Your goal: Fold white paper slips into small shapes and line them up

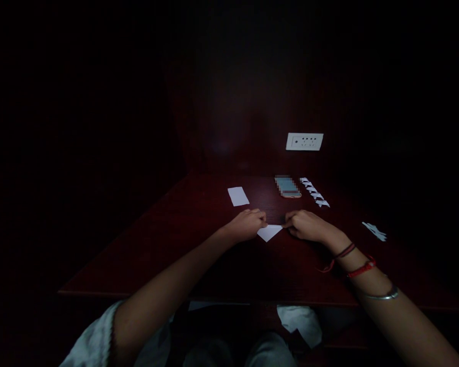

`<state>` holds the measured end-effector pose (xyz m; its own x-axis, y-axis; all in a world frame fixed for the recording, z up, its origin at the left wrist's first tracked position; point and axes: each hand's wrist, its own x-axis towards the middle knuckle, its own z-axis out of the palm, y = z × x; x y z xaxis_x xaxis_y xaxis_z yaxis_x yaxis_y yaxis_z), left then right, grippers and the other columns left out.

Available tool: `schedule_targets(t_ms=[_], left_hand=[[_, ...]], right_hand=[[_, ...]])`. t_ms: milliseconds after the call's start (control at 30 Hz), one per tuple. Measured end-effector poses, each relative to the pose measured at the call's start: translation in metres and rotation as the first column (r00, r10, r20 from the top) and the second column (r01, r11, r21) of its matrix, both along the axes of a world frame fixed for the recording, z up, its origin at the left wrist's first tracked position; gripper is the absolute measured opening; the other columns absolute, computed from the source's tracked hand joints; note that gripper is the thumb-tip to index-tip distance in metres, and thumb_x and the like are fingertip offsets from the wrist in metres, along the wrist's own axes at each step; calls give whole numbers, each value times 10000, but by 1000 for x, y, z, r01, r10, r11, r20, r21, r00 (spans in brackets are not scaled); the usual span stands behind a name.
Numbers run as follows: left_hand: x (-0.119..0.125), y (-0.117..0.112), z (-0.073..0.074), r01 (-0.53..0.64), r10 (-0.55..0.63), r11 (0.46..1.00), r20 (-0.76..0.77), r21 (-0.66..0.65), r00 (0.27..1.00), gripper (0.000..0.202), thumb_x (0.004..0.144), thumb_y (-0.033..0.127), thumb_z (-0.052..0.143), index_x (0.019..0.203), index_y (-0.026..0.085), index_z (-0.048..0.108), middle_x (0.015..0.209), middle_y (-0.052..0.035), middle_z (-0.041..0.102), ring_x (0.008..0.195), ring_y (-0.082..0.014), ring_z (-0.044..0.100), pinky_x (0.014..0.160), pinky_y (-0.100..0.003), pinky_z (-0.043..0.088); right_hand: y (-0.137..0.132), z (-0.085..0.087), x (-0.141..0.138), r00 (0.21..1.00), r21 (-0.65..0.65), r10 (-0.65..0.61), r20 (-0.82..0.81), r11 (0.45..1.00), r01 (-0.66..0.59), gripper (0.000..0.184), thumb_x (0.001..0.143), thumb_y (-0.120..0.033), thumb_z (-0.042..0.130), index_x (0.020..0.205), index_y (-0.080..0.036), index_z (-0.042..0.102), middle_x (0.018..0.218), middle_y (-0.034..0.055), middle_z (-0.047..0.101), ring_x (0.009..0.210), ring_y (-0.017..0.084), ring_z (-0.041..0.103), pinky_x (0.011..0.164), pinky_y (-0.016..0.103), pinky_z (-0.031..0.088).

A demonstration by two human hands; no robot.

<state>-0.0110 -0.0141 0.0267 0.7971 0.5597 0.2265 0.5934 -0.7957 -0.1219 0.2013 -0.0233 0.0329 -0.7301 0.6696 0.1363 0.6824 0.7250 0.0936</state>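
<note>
Paper [270, 232] of triangular outline is being held between two hands near the middle of the counter [168, 250], with one corner being pointed toward the person; its left end is being gripped by the left hand [248, 225], of which the fingers are being curled inward, almost without opening; its right corner is being pinched by the fingertips of the right hand [304, 225], the other fingers being bent under the palm; whether the paper is being pressed flat on the counter or lifted a little cannot be told.

As it is being judged here, the shaping of this piece is being carried out and is not being shown as complete; a straight far edge is being formed, but its layers are being hidden partly by the fingers. A part of the work seems to be represented as done by a row of small folded pieces [314, 192], which is being seen to the right of a phone [288, 186]; what seems to be left is being represented by a flat white sheet [238, 196], on which no fold is being shown; farther right, pale strips [375, 231] are being seen, well apart from the right hand, but their purpose cannot be told.
</note>
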Motion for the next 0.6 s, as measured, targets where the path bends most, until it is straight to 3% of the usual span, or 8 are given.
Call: schedule_targets(t_ms=[133,367,600], left_hand=[[2,1,-2,-10,10,1000,13,1,1000,206,795,195,361,839,182,562,873,-31,510,821,-151,444,705,-255,329],[1,5,-4,-4,6,999,52,-38,999,245,742,105,385,875,217,558,927,-15,496,847,-143,447,754,-251,327],[4,3,-1,25,-15,995,112,-95,994,181,769,251,394,856,210,547,921,-10,485,876,-154,426,766,-265,316]], right_hand=[[0,1,2,999,0,-33,-16,999,33,164,675,-156,468,724,-179,623,763,55,568,708,152,514,624,235,343],[6,-5,-13,943,5,-92,-319,995,98,259,787,-268,351,802,-155,583,767,55,531,708,121,492,663,220,352],[17,-18,-19,906,-102,-132,-402,990,99,188,723,-315,461,715,-152,555,725,42,500,685,121,473,644,228,356]])
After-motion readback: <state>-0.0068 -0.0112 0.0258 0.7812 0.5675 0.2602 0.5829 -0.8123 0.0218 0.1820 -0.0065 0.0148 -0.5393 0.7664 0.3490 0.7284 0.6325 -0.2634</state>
